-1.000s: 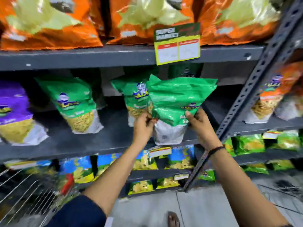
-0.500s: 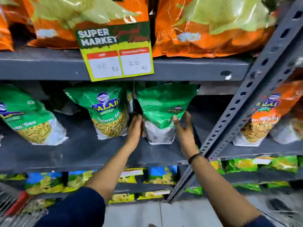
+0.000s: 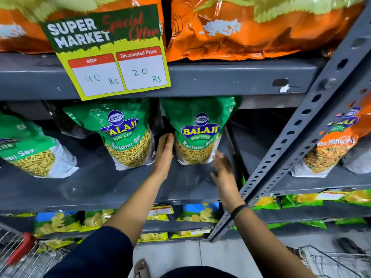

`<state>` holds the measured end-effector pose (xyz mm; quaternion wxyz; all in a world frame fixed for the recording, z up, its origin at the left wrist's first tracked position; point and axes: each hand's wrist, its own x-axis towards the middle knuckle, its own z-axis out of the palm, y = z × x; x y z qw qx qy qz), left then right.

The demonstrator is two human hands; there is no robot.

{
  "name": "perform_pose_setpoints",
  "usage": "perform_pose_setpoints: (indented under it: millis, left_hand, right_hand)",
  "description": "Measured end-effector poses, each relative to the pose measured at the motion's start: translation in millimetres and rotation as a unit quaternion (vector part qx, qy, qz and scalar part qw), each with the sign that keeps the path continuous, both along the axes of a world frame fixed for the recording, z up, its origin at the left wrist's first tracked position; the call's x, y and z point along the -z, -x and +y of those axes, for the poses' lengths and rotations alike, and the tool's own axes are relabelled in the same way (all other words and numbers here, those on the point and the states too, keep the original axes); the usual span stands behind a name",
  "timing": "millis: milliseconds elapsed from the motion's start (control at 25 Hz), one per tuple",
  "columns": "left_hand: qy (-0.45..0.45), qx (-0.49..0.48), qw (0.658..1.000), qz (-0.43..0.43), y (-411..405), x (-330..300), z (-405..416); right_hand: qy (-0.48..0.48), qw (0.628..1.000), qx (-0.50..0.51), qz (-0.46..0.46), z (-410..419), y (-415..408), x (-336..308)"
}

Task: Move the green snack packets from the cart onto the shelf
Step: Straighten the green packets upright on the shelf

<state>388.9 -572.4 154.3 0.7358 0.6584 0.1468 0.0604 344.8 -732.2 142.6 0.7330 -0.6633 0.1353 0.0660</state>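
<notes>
A green snack packet (image 3: 197, 131) stands upright on the grey shelf (image 3: 96, 189), its printed front facing me. My left hand (image 3: 165, 151) rests flat against its left side, fingers straight. My right hand (image 3: 221, 167) is blurred, open, just off the packet's lower right corner and not gripping it. A second green packet (image 3: 126, 135) stands to the left, and a third (image 3: 28, 149) leans at the far left. The wire cart (image 3: 18, 255) with a red handle shows at the bottom left; its contents are hidden.
A slanted perforated steel upright (image 3: 297, 141) bounds the bay on the right. An orange packet (image 3: 333, 141) stands beyond it. Large orange bags (image 3: 251, 31) fill the shelf above, where a price sign (image 3: 112, 53) hangs. Yellow and blue packets (image 3: 58, 221) line the lower shelves.
The green packet has been set down on the shelf with its front turned toward me. Both hands have loosened from it; the right hand has drawn back. My view has moved closer.
</notes>
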Motion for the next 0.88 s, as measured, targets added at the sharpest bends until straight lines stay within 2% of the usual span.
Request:
perform_pose_setpoints:
  millis: [200, 400, 480, 600, 880]
  left_hand:
    - [-0.051, 0.032, 0.998, 0.001, -5, 10, -8]
    - [-0.03, 0.045, 0.998, 0.01, -5, 5, -3]
    - [-0.02, 0.062, 0.998, 0.013, -4, 1, -4]
    - [-0.011, 0.08, 0.997, 0.004, 1, 0, -4]
    - [-0.007, 0.091, 0.996, 0.012, 20, 21, 14]
  right_hand:
    - [-0.023, 0.999, -0.021, -0.016, 17, 4, 1]
    - [0.07, 0.994, 0.068, -0.054, 6, -16, -4]
    - [0.074, 0.994, 0.051, -0.066, 0, -36, -11]
    - [0.047, 0.996, -0.005, -0.077, 6, -43, -9]
    - [-0.009, 0.995, 0.01, -0.098, 24, -2, 16]
